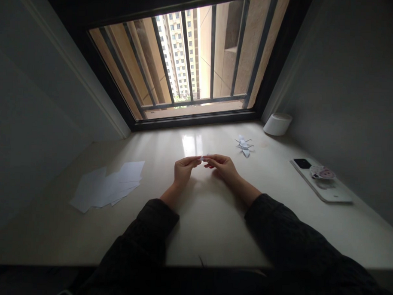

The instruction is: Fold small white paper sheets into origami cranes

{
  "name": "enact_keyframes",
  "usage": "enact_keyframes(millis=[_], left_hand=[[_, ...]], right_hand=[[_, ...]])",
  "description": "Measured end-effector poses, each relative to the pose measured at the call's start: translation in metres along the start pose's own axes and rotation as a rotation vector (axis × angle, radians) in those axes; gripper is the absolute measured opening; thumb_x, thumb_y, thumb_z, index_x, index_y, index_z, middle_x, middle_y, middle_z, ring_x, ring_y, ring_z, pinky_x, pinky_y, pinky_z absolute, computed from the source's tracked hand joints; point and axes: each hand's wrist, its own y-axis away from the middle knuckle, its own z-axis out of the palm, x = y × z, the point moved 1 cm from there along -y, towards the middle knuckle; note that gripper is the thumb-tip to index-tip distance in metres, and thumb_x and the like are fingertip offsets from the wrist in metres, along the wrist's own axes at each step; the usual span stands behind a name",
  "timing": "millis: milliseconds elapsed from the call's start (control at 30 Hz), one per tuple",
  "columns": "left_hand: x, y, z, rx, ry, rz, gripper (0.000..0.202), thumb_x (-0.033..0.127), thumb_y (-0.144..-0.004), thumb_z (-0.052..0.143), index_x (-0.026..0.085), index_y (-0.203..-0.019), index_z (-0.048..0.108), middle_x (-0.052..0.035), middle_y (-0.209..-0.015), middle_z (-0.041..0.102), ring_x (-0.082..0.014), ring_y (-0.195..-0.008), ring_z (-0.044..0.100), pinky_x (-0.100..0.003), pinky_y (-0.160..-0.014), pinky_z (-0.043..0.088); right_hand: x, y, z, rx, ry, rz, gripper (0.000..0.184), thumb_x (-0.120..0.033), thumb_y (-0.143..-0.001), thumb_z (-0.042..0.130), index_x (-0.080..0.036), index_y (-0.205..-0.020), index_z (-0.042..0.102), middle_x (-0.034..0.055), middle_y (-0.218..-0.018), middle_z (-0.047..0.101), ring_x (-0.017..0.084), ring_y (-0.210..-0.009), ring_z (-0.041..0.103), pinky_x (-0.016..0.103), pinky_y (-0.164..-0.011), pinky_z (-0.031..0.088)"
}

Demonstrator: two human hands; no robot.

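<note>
A small folded piece of white paper [203, 158] is pinched between both my hands over the middle of the white surface. My left hand [184, 167] grips its left end with thumb and fingertips. On its other side, my right hand [222, 165] closes its fingers on the paper. Most of the paper is hidden by my fingers, so its folded shape cannot be made out. Folded paper cranes [244, 145] lie beyond my right hand. To the left of my left hand lie several loose white paper sheets [113, 183], overlapping one another.
A phone [325, 193] with a round decorated grip [323, 172] lies at the right. A white cylindrical object [277, 124] stands in the far right corner. The barred window [197, 115] borders the far edge of the surface, with walls on both sides.
</note>
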Motion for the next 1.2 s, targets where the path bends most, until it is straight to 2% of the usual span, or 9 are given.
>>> enact_keyframes(millis=[133, 267, 433, 600, 800, 967, 1200], left_hand=[[-0.0023, -0.0001, 0.0003, -0.004, -0.026, -0.012, 0.021, 0.031, -0.065, 0.075, 0.018, -0.082, 0.075, -0.0063, -0.076, 0.073, -0.0166, -0.070, 0.066, -0.031, -0.067, 0.051], [-0.0019, 0.0006, 0.0008, -0.029, -0.023, -0.025, 0.024, 0.032, -0.065, 0.076, 0.016, -0.083, 0.074, -0.0070, -0.077, 0.073, -0.0165, -0.072, 0.066, -0.030, -0.069, 0.051], [0.0008, 0.0012, 0.0014, -0.018, -0.008, -0.008, 0.023, 0.030, -0.064, 0.078, 0.016, -0.081, 0.072, -0.0049, -0.073, 0.072, -0.0145, -0.068, 0.065, -0.028, -0.066, 0.050], [-0.0006, 0.0014, 0.0019, 0.011, -0.030, 0.051, 0.019, 0.031, -0.067, 0.075, 0.016, -0.076, 0.071, -0.0043, -0.072, 0.071, -0.0150, -0.070, 0.065, -0.029, -0.068, 0.051], [-0.0010, 0.0044, 0.0026, 0.025, -0.012, 0.105, 0.021, 0.032, -0.069, 0.075, 0.016, -0.081, 0.068, -0.0038, -0.073, 0.071, -0.0157, -0.072, 0.067, -0.029, -0.070, 0.052], [0.0023, 0.0063, 0.0041, 0.012, -0.003, 0.078, 0.031, 0.032, -0.070, 0.075, 0.018, -0.097, 0.070, -0.0055, -0.079, 0.073, -0.0165, -0.075, 0.068, -0.030, -0.072, 0.052], [-0.0035, 0.0047, 0.0061, 0.051, 0.058, 0.019, 0.030, 0.032, -0.067, 0.077, 0.019, -0.094, 0.074, -0.0076, -0.087, 0.074, -0.0164, -0.075, 0.067, -0.031, -0.074, 0.052]], right_hand=[[-0.0013, 0.0018, 0.0007, 0.032, -0.006, 0.032, 0.037, -0.049, -0.065, 0.076, -0.020, -0.089, 0.074, 0.0069, -0.081, 0.075, 0.019, -0.066, 0.069, 0.028, -0.060, 0.050], [-0.0021, 0.0014, 0.0007, 0.077, -0.006, -0.017, 0.035, -0.047, -0.059, 0.080, -0.020, -0.080, 0.074, 0.0061, -0.078, 0.074, 0.019, -0.067, 0.068, 0.033, -0.066, 0.052], [-0.0005, 0.0004, 0.0001, 0.137, -0.026, -0.071, 0.026, -0.042, -0.062, 0.080, -0.020, -0.074, 0.074, 0.0038, -0.069, 0.072, 0.018, -0.068, 0.066, 0.036, -0.074, 0.053], [-0.0022, 0.0014, 0.0026, 0.143, -0.043, -0.095, 0.023, -0.039, -0.061, 0.080, -0.021, -0.074, 0.075, 0.0033, -0.072, 0.073, 0.019, -0.071, 0.066, 0.038, -0.078, 0.053], [-0.0041, 0.0032, 0.0048, 0.177, -0.048, -0.081, 0.024, -0.040, -0.061, 0.081, -0.021, -0.074, 0.075, 0.0041, -0.074, 0.073, 0.021, -0.075, 0.067, 0.041, -0.081, 0.053], [-0.0032, 0.0024, 0.0041, 0.165, -0.045, -0.106, 0.023, -0.039, -0.061, 0.081, -0.021, -0.075, 0.075, 0.0044, -0.078, 0.074, 0.021, -0.077, 0.067, 0.040, -0.081, 0.053], [-0.0054, 0.0038, 0.0061, 0.191, -0.069, -0.106, 0.025, -0.040, -0.061, 0.081, -0.020, -0.075, 0.075, 0.0044, -0.076, 0.074, 0.020, -0.075, 0.067, 0.040, -0.081, 0.053]])
